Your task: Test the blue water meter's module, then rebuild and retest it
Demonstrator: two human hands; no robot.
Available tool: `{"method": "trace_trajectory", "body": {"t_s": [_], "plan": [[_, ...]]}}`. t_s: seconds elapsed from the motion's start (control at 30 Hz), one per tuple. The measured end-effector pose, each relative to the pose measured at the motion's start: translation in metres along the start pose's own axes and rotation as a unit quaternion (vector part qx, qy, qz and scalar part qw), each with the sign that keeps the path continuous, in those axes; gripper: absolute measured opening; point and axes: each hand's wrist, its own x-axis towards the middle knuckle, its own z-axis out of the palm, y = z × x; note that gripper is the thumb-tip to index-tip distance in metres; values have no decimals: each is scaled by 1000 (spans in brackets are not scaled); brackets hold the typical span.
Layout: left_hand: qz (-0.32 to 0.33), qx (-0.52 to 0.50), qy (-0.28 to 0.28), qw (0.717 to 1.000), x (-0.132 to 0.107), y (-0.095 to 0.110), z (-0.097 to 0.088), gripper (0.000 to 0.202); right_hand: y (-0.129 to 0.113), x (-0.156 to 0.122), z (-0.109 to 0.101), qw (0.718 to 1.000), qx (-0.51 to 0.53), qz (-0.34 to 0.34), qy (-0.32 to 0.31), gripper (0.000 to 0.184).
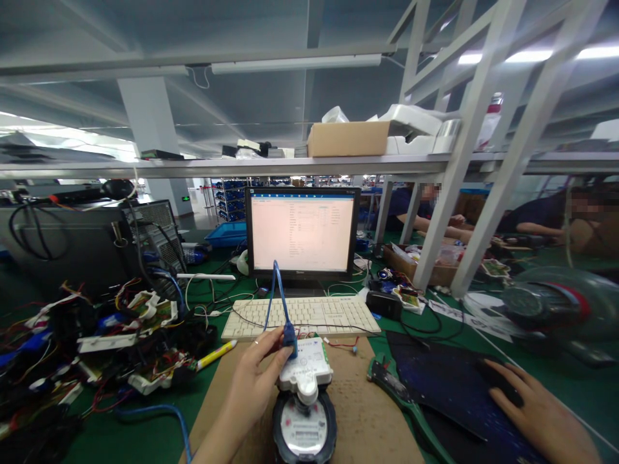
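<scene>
My left hand (pixel 261 367) pinches the blue plug of a cable (pixel 289 335) at the left side of a white electronic module (pixel 309 362); whether the plug is seated in it I cannot tell. The blue cable loops up in front of the monitor. Below the module is a round black-rimmed meter (pixel 304 428) with a light face and a small display. Both rest over a brown cardboard sheet (pixel 358 399). At the right, my right hand (pixel 527 399) lies over a black computer mouse (pixel 503 381) on a dark blue mouse pad (pixel 435 386).
A cream keyboard (pixel 304 317) stands before a lit monitor (pixel 300 232). Wired circuit parts (pixel 135 335) and a yellow marker (pixel 216 355) lie left. Green-handled pliers (pixel 401 393) lie between cardboard and pad. A shelf (pixel 242 169) crosses above. Co-workers (pixel 411 206) sit beyond the right frame posts.
</scene>
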Motion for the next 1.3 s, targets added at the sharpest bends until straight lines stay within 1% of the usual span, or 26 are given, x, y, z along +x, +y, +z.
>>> {"method": "trace_trajectory", "body": {"t_s": [0.13, 0.23, 0.53, 0.7, 0.83, 1.03, 1.17, 1.3], "plan": [[-4, 3, 5, 1000, -1, 0, 0, 36, -5, 0, -4, 1000, 5, 13, -14, 70], [-3, 2, 10, 1000, -1, -1, 1, 36, -5, 0, -3, 1000, 11, 13, -7, 70], [-1, -2, 9, 1000, 1, 2, 0, 35, 13, 0, 13, 999, 1, -13, 31, 65], [4, 1, 16, 1000, 1, 0, 0, 35, 15, 0, 16, 999, -3, -22, 41, 61], [7, 4, 7, 1000, 0, -2, 0, 34, 15, 0, 16, 999, -3, -11, 40, 61], [10, 11, 5, 1000, 1, 2, 0, 33, 15, 1, 15, 1000, -4, -10, 20, 61], [10, 12, 8, 1000, 1, 2, 0, 34, 10, 0, 10, 1000, -3, -4, 13, 66], [15, 7, 4, 1000, 0, 3, -1, 34, 3, 0, 5, 1000, -4, 2, 7, 67]]}}
